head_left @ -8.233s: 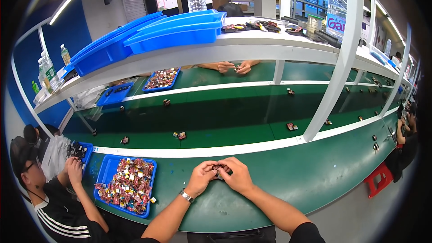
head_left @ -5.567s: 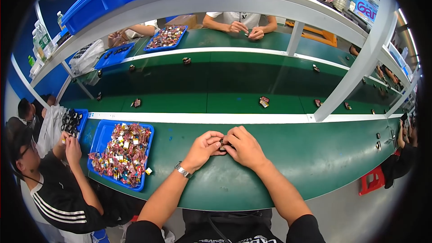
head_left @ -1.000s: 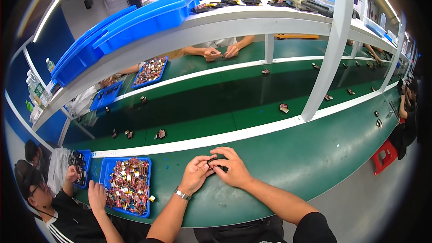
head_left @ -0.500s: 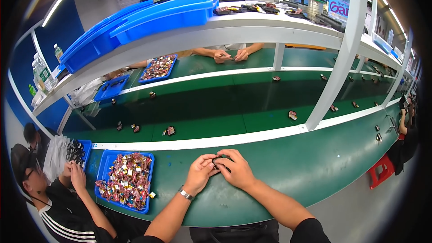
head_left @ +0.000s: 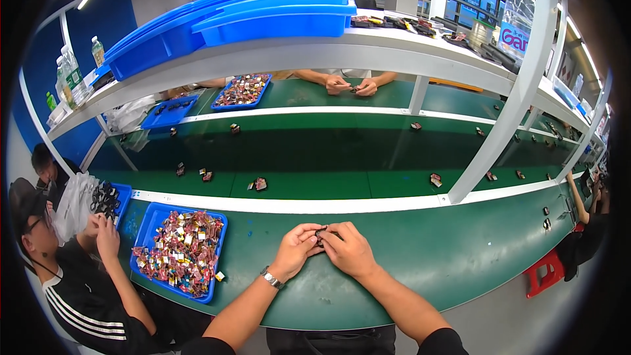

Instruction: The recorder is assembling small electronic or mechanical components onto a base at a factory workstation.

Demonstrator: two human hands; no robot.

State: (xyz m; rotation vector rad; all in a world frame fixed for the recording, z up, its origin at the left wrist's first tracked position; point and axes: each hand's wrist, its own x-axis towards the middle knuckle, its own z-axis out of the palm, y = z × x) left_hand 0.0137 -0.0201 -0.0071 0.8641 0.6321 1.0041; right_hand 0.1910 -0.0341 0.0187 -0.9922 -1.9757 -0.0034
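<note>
Over the green worktop (head_left: 407, 243), both my hands meet around a small black part (head_left: 321, 235). My left hand (head_left: 296, 250), with a metal watch on its wrist, pinches it from the left. From the other side my right hand (head_left: 348, 250) presses fingers and thumb against the same part. Most of the part is covered by my fingers, so its exact kind does not show. To the left of my left hand is a blue tray (head_left: 223, 240) heaped with small red, white and yellow wired pieces (head_left: 181, 250); one loose piece (head_left: 220, 276) lies at its right edge.
Behind a white rail (head_left: 328, 205) runs a darker green belt with scattered small assemblies (head_left: 261, 184). A white shelf on posts (head_left: 506, 108) carries blue trays (head_left: 276, 20) and bottles. One co-worker (head_left: 85, 283) sits at left, another's hands (head_left: 355, 85) work opposite. A red stool (head_left: 544, 275) stands right.
My fingers have shifted slightly on the black part, the right-hand fingers closing in more. The whole view has turned a little, and the belt assemblies appear slightly farther right.
</note>
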